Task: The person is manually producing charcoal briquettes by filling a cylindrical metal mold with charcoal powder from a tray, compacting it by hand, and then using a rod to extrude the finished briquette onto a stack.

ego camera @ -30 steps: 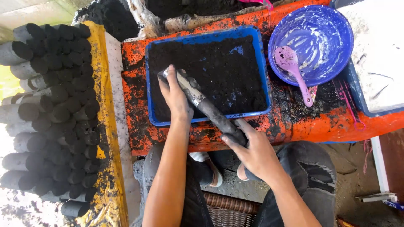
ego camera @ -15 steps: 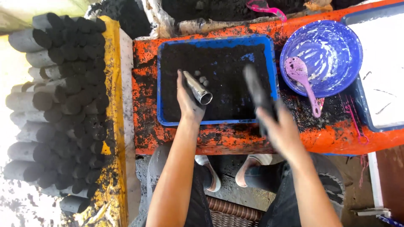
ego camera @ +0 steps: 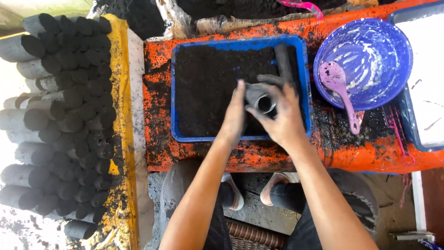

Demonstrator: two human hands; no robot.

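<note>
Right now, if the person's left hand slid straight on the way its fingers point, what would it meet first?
The left hand points up the picture, so it would probably meet the dark mix in the blue tray first, then the far rim; depth is unclear.

An orange, soot-stained worktop (ego camera: 194,157) spans the scene in daylight. At nine o'clock, dark cylinders (ego camera: 60,120) lie stacked. Grey floor (ego camera: 252,210) shows at six o'clock.

Blue tray (ego camera: 178,92) of black powder on orange black-smeared table (ego camera: 157,92), blue white-streaked bowl (ego camera: 370,55) with purple spoon (ego camera: 340,88), grey-black briquette rolls (ego camera: 60,115) on yellow-edged board (ego camera: 121,83), grey tube (ego camera: 259,97).
</note>
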